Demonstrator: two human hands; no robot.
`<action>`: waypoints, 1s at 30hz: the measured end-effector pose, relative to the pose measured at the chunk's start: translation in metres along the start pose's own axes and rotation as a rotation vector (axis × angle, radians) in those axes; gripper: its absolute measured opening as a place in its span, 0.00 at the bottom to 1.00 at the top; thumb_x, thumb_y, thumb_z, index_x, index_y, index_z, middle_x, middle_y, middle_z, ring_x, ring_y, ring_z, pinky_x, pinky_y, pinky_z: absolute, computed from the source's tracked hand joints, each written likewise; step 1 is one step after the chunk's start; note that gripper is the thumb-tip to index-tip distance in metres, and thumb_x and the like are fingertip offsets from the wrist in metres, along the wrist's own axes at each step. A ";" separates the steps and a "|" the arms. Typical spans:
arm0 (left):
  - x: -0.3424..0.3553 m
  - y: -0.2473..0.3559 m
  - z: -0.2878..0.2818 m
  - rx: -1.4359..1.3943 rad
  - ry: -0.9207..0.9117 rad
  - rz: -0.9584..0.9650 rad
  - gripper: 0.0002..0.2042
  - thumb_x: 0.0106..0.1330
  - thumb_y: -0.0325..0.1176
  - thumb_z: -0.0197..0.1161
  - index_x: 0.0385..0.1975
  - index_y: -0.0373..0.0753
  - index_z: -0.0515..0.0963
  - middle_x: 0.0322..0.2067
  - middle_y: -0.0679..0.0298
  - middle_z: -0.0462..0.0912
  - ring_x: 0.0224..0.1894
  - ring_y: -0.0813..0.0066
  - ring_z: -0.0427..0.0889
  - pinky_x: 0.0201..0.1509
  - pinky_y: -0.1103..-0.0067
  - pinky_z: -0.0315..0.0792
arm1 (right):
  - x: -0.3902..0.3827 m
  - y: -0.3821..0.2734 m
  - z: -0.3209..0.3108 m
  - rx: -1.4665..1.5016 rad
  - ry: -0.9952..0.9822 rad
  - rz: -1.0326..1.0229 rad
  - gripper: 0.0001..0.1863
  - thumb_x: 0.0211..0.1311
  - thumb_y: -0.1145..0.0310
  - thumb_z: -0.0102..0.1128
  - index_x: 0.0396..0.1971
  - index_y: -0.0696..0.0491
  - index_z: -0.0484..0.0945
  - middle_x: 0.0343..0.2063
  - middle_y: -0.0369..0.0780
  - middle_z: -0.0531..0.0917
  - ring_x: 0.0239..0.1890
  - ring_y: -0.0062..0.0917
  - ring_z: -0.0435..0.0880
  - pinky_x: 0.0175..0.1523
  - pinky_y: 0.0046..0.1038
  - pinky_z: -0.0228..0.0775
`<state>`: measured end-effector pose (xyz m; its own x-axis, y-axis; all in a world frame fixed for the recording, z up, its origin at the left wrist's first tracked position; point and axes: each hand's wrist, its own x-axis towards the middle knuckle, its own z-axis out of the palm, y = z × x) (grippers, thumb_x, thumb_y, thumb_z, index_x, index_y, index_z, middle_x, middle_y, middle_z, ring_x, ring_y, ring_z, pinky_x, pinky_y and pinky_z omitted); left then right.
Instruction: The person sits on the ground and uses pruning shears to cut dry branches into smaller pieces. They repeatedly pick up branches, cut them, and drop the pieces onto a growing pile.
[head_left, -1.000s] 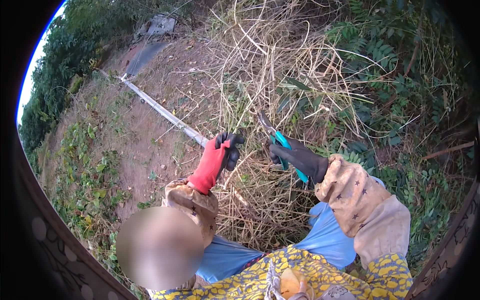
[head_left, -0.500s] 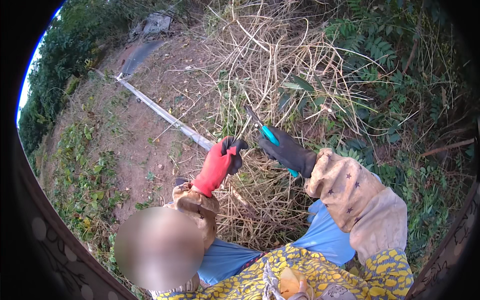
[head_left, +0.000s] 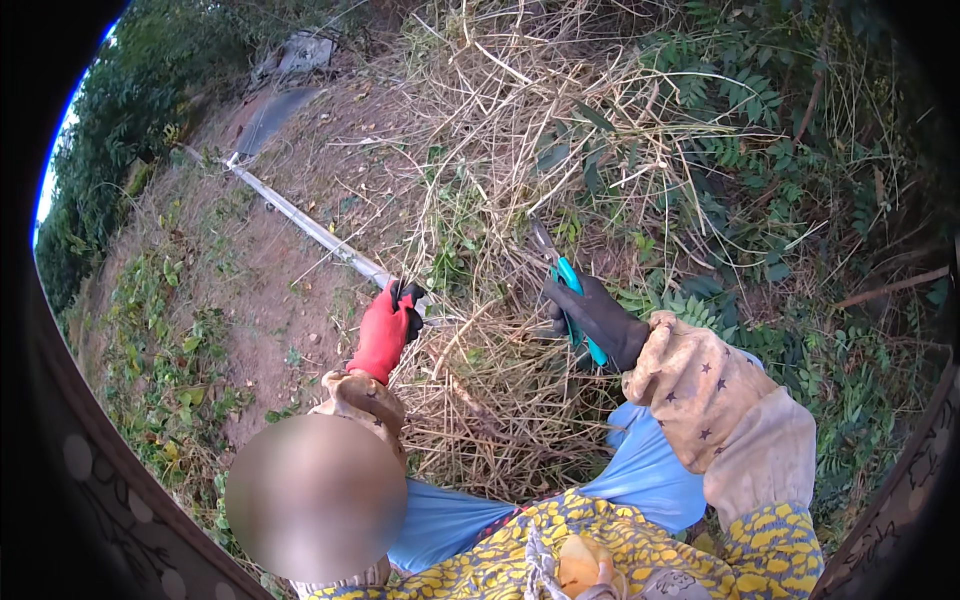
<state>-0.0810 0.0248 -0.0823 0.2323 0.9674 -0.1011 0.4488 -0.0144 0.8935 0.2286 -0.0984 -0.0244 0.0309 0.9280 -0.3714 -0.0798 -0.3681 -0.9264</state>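
Observation:
My left hand (head_left: 384, 332), in a red glove with black fingers, has its fingers curled closed at the left edge of a heap of dry stalks (head_left: 490, 410). Whatever they may pinch is too thin to make out against the stems. In a dark glove, my right hand (head_left: 605, 322) grips pruning shears (head_left: 569, 277) with teal handles. Their metal blades point up and away, among dry stems and some green leaves. A gap separates the two hands, with cut-looking stalks below and between them. A blurred round patch hides part of my left sleeve.
A pale pole (head_left: 310, 226) lies slantwise on bare soil at the left, near a dark flat sheet (head_left: 275, 120). Tangled dry vines (head_left: 560, 100) spread ahead. Leafy bushes (head_left: 750, 100) stand on the right, and low green plants (head_left: 170, 350) grow at the left.
My left hand has drawn left and slightly toward me, away from the right one. My right hand has shifted a little right and nearer with the shears, both handles now showing more.

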 end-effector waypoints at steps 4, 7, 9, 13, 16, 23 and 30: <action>-0.004 -0.009 -0.023 0.077 0.151 -0.066 0.10 0.74 0.38 0.49 0.43 0.43 0.77 0.17 0.70 0.72 0.16 0.82 0.68 0.18 0.80 0.60 | -0.008 -0.004 -0.012 0.050 0.002 -0.035 0.15 0.69 0.55 0.56 0.38 0.52 0.70 0.26 0.33 0.73 0.25 0.15 0.72 0.31 0.21 0.71; -0.007 -0.018 -0.060 0.418 0.266 0.013 0.08 0.71 0.36 0.51 0.45 0.45 0.74 0.21 0.58 0.80 0.22 0.59 0.81 0.28 0.65 0.71 | -0.011 -0.008 -0.014 0.071 -0.030 -0.039 0.15 0.69 0.55 0.57 0.38 0.52 0.70 0.26 0.32 0.73 0.26 0.14 0.72 0.32 0.21 0.70; -0.028 -0.021 -0.062 0.692 0.255 0.263 0.07 0.70 0.35 0.52 0.44 0.45 0.73 0.22 0.56 0.80 0.24 0.55 0.81 0.29 0.63 0.71 | -0.009 -0.010 -0.012 0.043 -0.088 -0.089 0.15 0.69 0.56 0.56 0.38 0.52 0.70 0.26 0.32 0.73 0.27 0.14 0.72 0.32 0.21 0.70; -0.076 0.003 -0.016 0.802 -0.087 0.400 0.08 0.67 0.34 0.56 0.43 0.43 0.70 0.27 0.53 0.81 0.29 0.48 0.81 0.30 0.59 0.72 | 0.012 -0.002 -0.009 -0.148 -0.156 -0.164 0.17 0.69 0.54 0.55 0.41 0.54 0.70 0.25 0.32 0.73 0.27 0.15 0.70 0.34 0.22 0.67; -0.094 0.003 0.017 0.854 -0.225 0.509 0.09 0.65 0.34 0.58 0.42 0.43 0.69 0.27 0.56 0.80 0.31 0.53 0.82 0.31 0.61 0.73 | 0.039 0.011 -0.009 -0.277 -0.159 -0.173 0.24 0.67 0.48 0.56 0.43 0.57 0.71 0.25 0.34 0.74 0.26 0.18 0.71 0.34 0.26 0.66; -0.100 0.008 0.026 0.918 -0.354 0.603 0.11 0.62 0.36 0.61 0.39 0.41 0.70 0.29 0.55 0.80 0.30 0.51 0.81 0.31 0.61 0.74 | 0.052 -0.017 0.014 -0.436 0.000 -0.153 0.20 0.68 0.52 0.56 0.39 0.57 0.72 0.22 0.36 0.74 0.23 0.19 0.72 0.30 0.28 0.66; -0.089 -0.005 0.027 1.000 -0.368 0.577 0.11 0.64 0.40 0.61 0.38 0.41 0.70 0.28 0.56 0.81 0.28 0.54 0.82 0.31 0.62 0.75 | 0.055 -0.022 0.019 -0.018 -0.034 -0.077 0.15 0.68 0.57 0.58 0.34 0.55 0.72 0.18 0.34 0.72 0.17 0.19 0.69 0.22 0.27 0.62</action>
<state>-0.0807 -0.0683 -0.0895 0.7766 0.6269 -0.0628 0.6291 -0.7660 0.1322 0.2130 -0.0381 -0.0230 0.0027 0.9550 -0.2967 -0.0607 -0.2960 -0.9533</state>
